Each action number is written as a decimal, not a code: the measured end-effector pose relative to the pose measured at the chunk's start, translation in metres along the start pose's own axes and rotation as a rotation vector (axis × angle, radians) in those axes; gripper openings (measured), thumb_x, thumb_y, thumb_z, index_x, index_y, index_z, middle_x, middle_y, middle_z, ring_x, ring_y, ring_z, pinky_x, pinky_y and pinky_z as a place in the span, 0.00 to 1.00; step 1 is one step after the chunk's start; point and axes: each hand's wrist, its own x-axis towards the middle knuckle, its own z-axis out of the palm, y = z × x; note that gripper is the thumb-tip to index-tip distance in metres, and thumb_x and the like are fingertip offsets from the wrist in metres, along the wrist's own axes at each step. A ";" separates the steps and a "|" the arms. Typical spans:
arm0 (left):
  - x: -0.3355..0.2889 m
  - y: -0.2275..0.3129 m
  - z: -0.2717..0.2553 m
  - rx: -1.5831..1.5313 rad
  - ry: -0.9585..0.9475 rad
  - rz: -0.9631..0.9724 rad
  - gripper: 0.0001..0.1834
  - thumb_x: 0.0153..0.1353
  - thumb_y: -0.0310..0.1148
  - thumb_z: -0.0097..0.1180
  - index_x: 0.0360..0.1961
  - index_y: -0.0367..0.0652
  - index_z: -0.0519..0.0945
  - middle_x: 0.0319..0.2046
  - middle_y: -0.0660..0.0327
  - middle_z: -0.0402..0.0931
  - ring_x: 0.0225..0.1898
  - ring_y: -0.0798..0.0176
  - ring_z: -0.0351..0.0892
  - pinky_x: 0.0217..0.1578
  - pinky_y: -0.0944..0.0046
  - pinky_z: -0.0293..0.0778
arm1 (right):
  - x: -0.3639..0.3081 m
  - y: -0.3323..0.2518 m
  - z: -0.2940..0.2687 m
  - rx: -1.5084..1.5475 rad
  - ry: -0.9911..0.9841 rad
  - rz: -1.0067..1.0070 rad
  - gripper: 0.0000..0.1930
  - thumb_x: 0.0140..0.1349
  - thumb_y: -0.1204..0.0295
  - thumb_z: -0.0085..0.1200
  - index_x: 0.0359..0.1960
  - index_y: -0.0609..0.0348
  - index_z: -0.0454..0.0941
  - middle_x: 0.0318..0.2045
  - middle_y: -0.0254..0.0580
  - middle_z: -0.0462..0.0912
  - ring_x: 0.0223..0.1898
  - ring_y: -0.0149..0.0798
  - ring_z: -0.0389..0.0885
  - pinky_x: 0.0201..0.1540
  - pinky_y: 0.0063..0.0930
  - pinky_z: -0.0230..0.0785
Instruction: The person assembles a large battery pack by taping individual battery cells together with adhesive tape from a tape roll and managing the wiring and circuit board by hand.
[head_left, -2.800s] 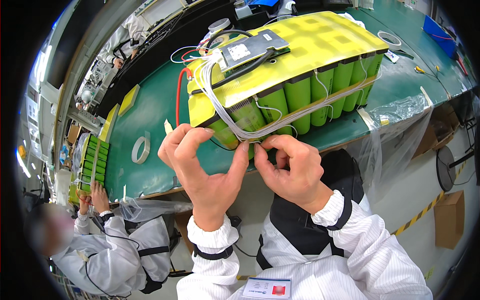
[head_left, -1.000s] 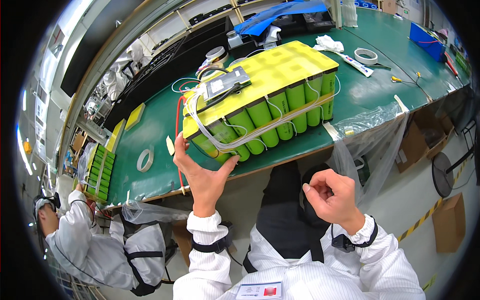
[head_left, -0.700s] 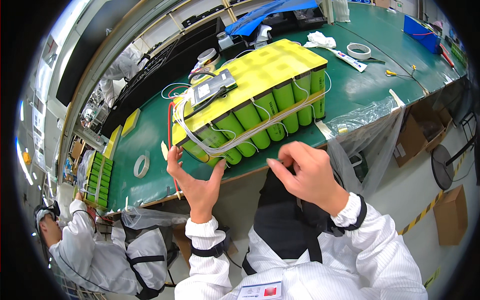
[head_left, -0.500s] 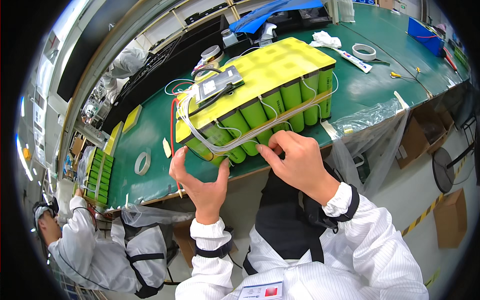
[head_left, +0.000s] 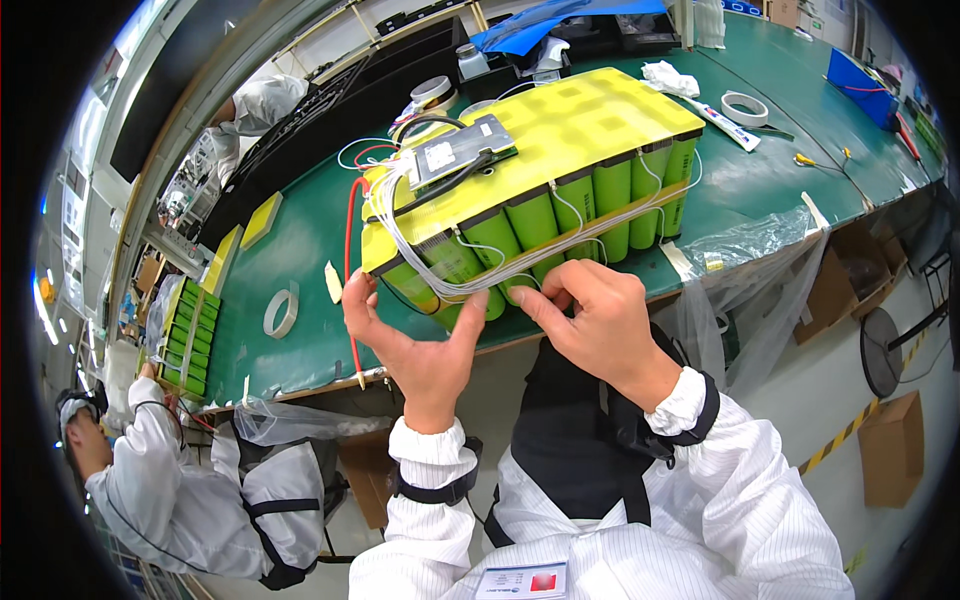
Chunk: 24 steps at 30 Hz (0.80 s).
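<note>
By the table's near edge, left hand spreads wide beside labelled battery pack; right hand curls near wires, hold unclear.

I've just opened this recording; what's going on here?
A person is working bare-handed at the near side of a battery pack with green cells and a yellow top, set on a green workbench. The left hand is spread at its left corner, thumb by the bundled white wires. The right hand has thumb and fingers close together just below them; whether it holds a wire is unclear. At far left, a co-worker sits by another pack.
</note>
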 end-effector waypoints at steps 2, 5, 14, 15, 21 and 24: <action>0.003 0.000 0.000 -0.022 -0.013 -0.008 0.59 0.43 0.38 0.80 0.69 0.41 0.50 0.64 0.50 0.55 0.66 0.51 0.57 0.62 0.49 0.56 | 0.001 -0.001 0.004 0.025 0.018 0.004 0.14 0.54 0.71 0.71 0.20 0.61 0.76 0.17 0.39 0.78 0.16 0.34 0.77 0.19 0.26 0.66; 0.006 0.001 0.001 -0.062 -0.022 -0.041 0.60 0.43 0.38 0.80 0.69 0.41 0.49 0.64 0.51 0.54 0.65 0.51 0.58 0.62 0.49 0.56 | 0.004 -0.002 0.009 0.052 0.036 0.018 0.14 0.55 0.67 0.70 0.22 0.57 0.76 0.16 0.38 0.78 0.16 0.40 0.78 0.18 0.30 0.67; 0.011 0.004 0.001 -0.163 -0.048 -0.157 0.63 0.41 0.39 0.81 0.70 0.42 0.47 0.63 0.52 0.54 0.63 0.51 0.60 0.60 0.50 0.58 | 0.011 -0.003 0.009 0.066 0.019 0.053 0.15 0.54 0.67 0.71 0.21 0.59 0.76 0.16 0.39 0.78 0.16 0.40 0.78 0.19 0.31 0.68; 0.012 0.004 0.001 -0.212 -0.060 -0.185 0.63 0.41 0.38 0.81 0.70 0.42 0.47 0.63 0.53 0.54 0.63 0.51 0.60 0.60 0.50 0.59 | 0.011 -0.004 0.007 0.065 0.019 0.053 0.15 0.54 0.67 0.71 0.21 0.59 0.76 0.16 0.39 0.78 0.16 0.40 0.78 0.19 0.31 0.68; 0.013 0.000 0.002 -0.393 -0.114 -0.219 0.61 0.43 0.32 0.78 0.72 0.43 0.45 0.64 0.49 0.56 0.62 0.52 0.63 0.60 0.53 0.61 | 0.009 -0.004 0.011 0.063 0.045 0.061 0.15 0.55 0.67 0.70 0.20 0.58 0.76 0.16 0.38 0.77 0.15 0.40 0.77 0.18 0.30 0.66; 0.014 0.002 0.004 -0.407 -0.112 -0.217 0.60 0.45 0.28 0.75 0.72 0.44 0.44 0.63 0.48 0.57 0.61 0.52 0.64 0.61 0.53 0.61 | 0.008 -0.002 0.014 -0.041 0.102 -0.074 0.14 0.55 0.69 0.70 0.20 0.58 0.76 0.16 0.37 0.76 0.14 0.40 0.76 0.17 0.30 0.65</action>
